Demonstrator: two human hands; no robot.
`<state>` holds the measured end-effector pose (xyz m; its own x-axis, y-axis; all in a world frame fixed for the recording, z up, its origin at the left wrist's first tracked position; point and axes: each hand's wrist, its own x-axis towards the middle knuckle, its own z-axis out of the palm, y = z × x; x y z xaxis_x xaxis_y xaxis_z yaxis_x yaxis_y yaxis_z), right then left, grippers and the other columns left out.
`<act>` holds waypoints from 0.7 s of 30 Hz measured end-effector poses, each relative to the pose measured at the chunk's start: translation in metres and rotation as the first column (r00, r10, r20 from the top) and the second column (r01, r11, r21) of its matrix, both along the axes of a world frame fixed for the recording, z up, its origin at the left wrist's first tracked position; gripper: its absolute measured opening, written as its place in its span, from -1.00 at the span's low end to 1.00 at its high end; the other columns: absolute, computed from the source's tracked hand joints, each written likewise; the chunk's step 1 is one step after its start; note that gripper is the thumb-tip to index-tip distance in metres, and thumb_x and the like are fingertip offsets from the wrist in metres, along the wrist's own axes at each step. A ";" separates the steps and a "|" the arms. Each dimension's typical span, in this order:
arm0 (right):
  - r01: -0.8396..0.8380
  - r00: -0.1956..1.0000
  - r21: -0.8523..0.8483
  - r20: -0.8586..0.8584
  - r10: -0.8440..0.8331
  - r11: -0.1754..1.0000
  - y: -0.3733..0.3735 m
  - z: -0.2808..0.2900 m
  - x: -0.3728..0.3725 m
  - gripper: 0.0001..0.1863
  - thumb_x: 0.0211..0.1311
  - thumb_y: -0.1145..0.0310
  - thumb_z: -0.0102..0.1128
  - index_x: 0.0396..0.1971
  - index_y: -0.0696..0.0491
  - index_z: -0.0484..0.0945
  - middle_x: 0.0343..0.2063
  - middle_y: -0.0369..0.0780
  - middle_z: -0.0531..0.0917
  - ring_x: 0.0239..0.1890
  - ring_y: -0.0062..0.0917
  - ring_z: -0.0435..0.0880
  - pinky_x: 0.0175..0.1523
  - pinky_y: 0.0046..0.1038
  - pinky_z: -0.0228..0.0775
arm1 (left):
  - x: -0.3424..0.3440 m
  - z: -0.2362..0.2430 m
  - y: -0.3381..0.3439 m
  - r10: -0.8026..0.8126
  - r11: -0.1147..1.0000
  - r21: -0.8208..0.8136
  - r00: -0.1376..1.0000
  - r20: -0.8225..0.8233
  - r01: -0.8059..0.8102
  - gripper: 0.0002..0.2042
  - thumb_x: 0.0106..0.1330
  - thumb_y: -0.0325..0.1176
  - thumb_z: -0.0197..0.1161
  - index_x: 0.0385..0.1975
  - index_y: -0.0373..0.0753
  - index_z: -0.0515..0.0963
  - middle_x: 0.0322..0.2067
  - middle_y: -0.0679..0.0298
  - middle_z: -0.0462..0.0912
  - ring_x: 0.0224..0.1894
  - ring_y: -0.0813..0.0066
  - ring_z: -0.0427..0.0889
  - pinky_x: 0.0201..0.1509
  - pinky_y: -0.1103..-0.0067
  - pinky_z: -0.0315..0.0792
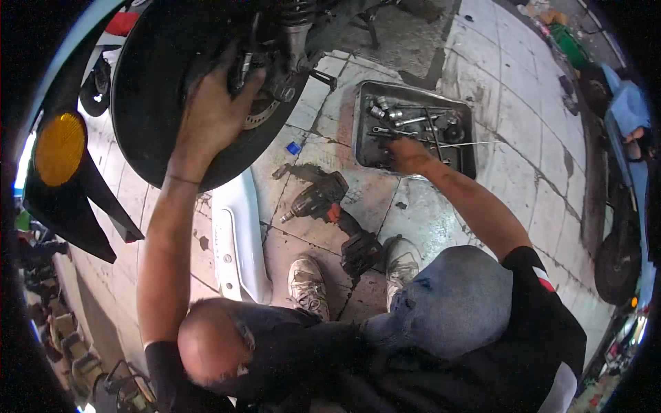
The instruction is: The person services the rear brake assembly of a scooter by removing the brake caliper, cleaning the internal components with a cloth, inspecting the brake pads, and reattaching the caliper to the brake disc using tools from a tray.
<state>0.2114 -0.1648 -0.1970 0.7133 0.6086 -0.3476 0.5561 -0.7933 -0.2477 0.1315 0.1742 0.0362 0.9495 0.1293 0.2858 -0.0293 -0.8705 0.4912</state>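
At the upper left, my left hand [215, 113] is at the hub side of a black wheel [148, 117]. Its thumb and fingers are closed around a dark brake caliper [275, 81] beside the brake disc [260, 117]; the fingertips are lost in shadow. My right hand [411, 155] reaches over the near rim of a metal tray [468, 155] of tools. Its fingers point down among them and are mostly hidden, so I cannot see any grip. Close to them lie a ring spanner [385, 131], several sockets [379, 110] and a long thin rod [475, 143].
A cordless impact driver [323, 206] lies on the tiles before my shoes [308, 286]. Left of it is a white curved panel [237, 237]. A small blue piece [294, 148] sits between wheel and tray. A black fairing with an orange reflector [60, 149] juts in at left. Another vehicle [623, 103] stands right.
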 end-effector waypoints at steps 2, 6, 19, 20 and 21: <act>0.017 0.999 -0.051 -0.031 -0.018 0.999 -0.006 -0.025 0.011 -0.74 0.24 0.25 0.17 -0.19 0.06 0.69 -0.27 0.09 0.71 -0.17 0.01 0.72 -0.01 -0.07 0.60 | 0.001 -0.012 0.006 -0.072 0.935 0.353 0.990 0.124 0.024 -0.30 0.36 -0.08 0.29 0.35 -0.46 0.30 0.23 -0.38 0.38 0.31 -0.29 0.39 0.38 0.21 0.33; 0.067 0.998 -0.026 -0.013 -0.067 0.997 0.015 -0.015 0.018 -0.73 0.23 0.24 0.17 -0.19 0.06 0.70 -0.27 0.04 0.73 -0.14 -0.02 0.72 -0.02 -0.09 0.59 | -0.013 0.022 0.005 0.014 0.831 0.557 1.000 -0.022 0.000 -0.23 0.35 -0.10 0.29 0.40 -0.49 0.17 0.34 -0.39 0.21 0.37 -0.31 0.30 0.43 0.20 0.29; 0.607 0.759 0.725 -0.650 0.033 0.326 0.032 0.054 -0.025 -0.73 0.17 0.40 0.47 -0.22 0.20 0.61 -0.41 -0.15 0.72 -0.29 -0.55 0.73 -0.15 -0.47 0.58 | -0.010 0.011 -0.009 -0.112 0.841 0.537 0.993 0.044 0.071 -0.42 0.41 -0.21 0.24 0.30 -0.43 0.29 0.20 -0.28 0.43 0.24 -0.30 0.42 0.37 0.10 0.30; 0.562 0.804 0.802 -0.587 0.094 0.202 0.054 0.063 -0.034 -0.72 0.15 0.40 0.48 -0.23 0.20 0.61 -0.41 -0.16 0.72 -0.30 -0.55 0.72 -0.14 -0.47 0.58 | -0.013 0.007 -0.009 -0.094 0.789 0.613 0.993 0.075 0.028 -0.37 0.34 -0.22 0.30 0.30 -0.47 0.28 0.23 -0.31 0.37 0.26 -0.34 0.36 0.38 0.10 0.26; 0.504 0.851 0.860 -0.510 0.128 0.077 0.070 0.077 -0.040 -0.70 0.13 0.39 0.50 -0.24 0.21 0.60 -0.41 -0.17 0.71 -0.31 -0.55 0.72 -0.14 -0.47 0.59 | -0.012 0.003 -0.009 -0.086 0.739 0.674 0.990 0.115 -0.014 -0.32 0.28 -0.22 0.35 0.29 -0.51 0.26 0.25 -0.33 0.30 0.28 -0.38 0.31 0.40 0.10 0.23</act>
